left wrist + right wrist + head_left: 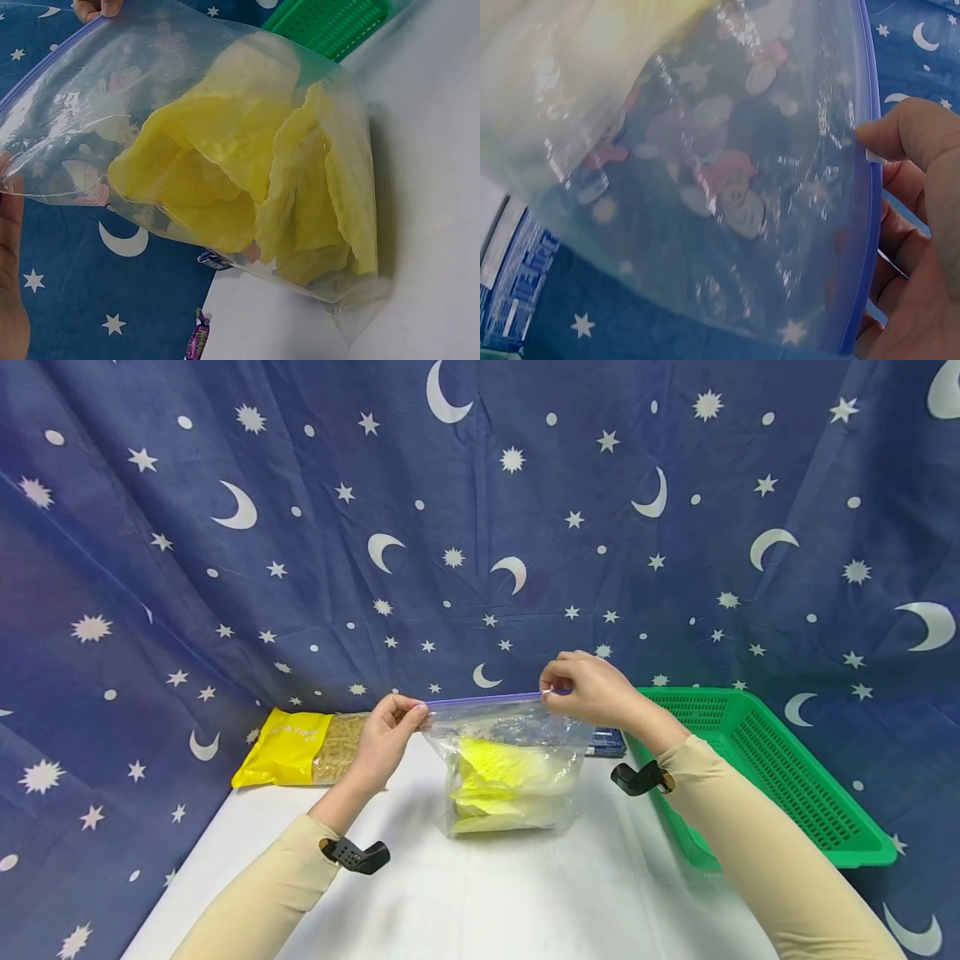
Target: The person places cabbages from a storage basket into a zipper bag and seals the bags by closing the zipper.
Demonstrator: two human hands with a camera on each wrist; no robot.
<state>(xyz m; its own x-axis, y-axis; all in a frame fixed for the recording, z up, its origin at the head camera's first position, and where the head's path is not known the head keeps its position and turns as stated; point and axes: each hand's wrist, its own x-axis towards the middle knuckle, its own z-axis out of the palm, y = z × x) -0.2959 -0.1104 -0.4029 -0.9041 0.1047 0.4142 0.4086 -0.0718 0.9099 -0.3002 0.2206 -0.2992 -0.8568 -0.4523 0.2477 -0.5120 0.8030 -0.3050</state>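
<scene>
One blue star-and-moon cloth point(480, 527) hung behind and beside one white table point(480, 893). One green perforated basket point(787, 768) sat at my right, tilted on the table edge. One yellow packet of pasta point(307, 747) lay at the far left corner. One clear zip bag point(510, 768) stood upright at the table's centre, between my two hands, holding yellow pieces point(247, 180) I could not count. My left hand point(386, 739) pinched the left end of its purple zip strip point(487, 699); my right hand point(588, 689) pinched the right end, at the white slider point(875, 157). One small wrapped sweet point(199, 341) lay near the table edge by the bag.
</scene>
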